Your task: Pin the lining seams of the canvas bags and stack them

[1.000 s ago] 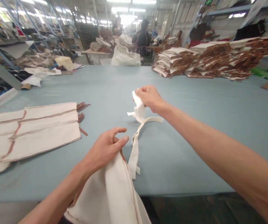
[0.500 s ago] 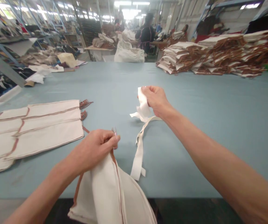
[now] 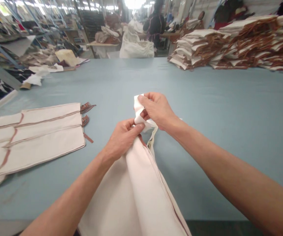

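Observation:
My left hand [image 3: 124, 137] is closed on the gathered top end of a bundle of cream cloth pieces [image 3: 146, 183] with brown edging, which hangs down over the front table edge. Its thumb and fingertips also meet a white fabric strip [image 3: 138, 106]. Pinching that strip between thumb and fingers, my right hand [image 3: 158, 109] is just above and right of the left one. Part of the strip loops between the two hands. Beneath them a thin cream strip [image 3: 152, 137] trails behind the bundle; its lower end is hidden.
Flat stacks of cream cloth pieces [image 3: 45, 139] with brown ties lie on the blue table [image 3: 205, 108] at left. Tall piles of cream and brown cloth [image 3: 200, 46] stand at the back right. Cloth scraps [image 3: 45, 67] lie back left. Beyond the table is a person [image 3: 154, 24].
My left hand has moved up and right with the cloth bundle, meeting my right hand. The white strip has shifted slightly left and now reaches the left fingertips.

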`<state>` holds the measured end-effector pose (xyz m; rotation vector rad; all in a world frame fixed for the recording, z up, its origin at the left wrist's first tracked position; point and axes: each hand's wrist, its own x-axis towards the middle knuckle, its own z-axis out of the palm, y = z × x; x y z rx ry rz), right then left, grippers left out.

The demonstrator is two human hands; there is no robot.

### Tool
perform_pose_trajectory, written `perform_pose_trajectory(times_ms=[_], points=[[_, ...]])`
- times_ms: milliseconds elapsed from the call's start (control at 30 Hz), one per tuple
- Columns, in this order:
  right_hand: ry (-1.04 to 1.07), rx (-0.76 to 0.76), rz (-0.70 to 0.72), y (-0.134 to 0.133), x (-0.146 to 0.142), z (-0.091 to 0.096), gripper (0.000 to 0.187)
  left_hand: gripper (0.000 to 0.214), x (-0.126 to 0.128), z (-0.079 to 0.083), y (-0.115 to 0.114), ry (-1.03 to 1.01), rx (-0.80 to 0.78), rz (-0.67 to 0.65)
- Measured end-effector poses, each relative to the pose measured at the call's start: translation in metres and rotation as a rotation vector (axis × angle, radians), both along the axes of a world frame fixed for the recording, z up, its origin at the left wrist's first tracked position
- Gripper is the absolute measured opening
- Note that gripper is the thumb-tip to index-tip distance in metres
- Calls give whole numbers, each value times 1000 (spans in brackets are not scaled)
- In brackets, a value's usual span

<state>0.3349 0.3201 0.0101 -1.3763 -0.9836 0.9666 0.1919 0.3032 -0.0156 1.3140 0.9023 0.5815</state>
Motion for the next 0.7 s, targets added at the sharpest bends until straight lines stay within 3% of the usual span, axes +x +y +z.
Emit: perform_pose_trajectory(times_ms=[267,467,533,600,700], points=[[-121,0,60,9,7,-11,26,34,-26,-1,-1,-70,-255,41],[-281,112,350,-1,24,-17,46,15,-37,5,8,-206,-453,104],[-448,76,375,-10,33,-18,47,20,-38,5,11,-268,-556,111],[-743,31,379,-17,42,-19,52,31,-40,5,13,-285,-657,109],[-1121,12,440,-23,46,-24,45,37,-42,3,14,-275,-631,95]])
